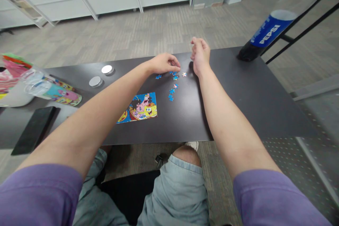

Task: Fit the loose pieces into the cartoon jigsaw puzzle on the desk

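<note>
My left hand [166, 63] is over the far part of the dark table [185, 120], its fingers and thumb bent together just above several blue jigsaw puzzle pieces [172, 91]. What its fingertips hold, if anything, is hidden. My right hand [201, 55] rests on its side near the far edge, fingers curled inward, and I cannot make out what is inside them. Between the hands lies a pale pink puzzle piece [184, 74]. Nearer to me, partly covered by my left forearm, is a partly assembled cartoon puzzle [144, 107] with a dark gap in its upper part.
Two round silver tins [95, 81] stand left of my forearm. Further left are a black phone-like slab [34, 129], a clear cup with cartoon print [63, 95] lying tilted, and a white container [19, 95]. A Pepsi bottle [272, 30] stands at the far right corner.
</note>
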A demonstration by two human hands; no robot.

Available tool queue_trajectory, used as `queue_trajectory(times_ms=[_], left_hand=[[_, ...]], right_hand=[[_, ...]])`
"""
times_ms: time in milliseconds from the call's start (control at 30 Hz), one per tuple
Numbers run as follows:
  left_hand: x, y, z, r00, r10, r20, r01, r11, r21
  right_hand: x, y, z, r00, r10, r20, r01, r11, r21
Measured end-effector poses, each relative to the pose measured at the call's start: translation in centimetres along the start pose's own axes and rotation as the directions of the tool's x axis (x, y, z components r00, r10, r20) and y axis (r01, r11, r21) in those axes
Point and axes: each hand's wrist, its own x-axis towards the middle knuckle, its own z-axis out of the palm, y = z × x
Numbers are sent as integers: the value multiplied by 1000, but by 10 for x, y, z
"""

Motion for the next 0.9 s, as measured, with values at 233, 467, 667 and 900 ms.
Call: queue_trajectory(times_ms=[233, 467, 667, 900], left_hand=[[22, 16, 4, 989, 59, 139, -70, 995, 75], [17, 17, 8, 987, 64, 147, -50, 994, -97], [-41, 4, -33, 987, 43, -157, -70, 982, -174], [-166, -65, -70, 986, -152, -71, 134, 968, -215]], right_hand=[[12, 12, 3, 1000, -18, -5, 18, 1000, -25], [11, 11, 1, 999, -9, 35, 11, 999, -53], [11, 7, 0, 999, 10, 45, -6, 997, -72], [11, 7, -6, 997, -38, 67, 42, 997, -65]])
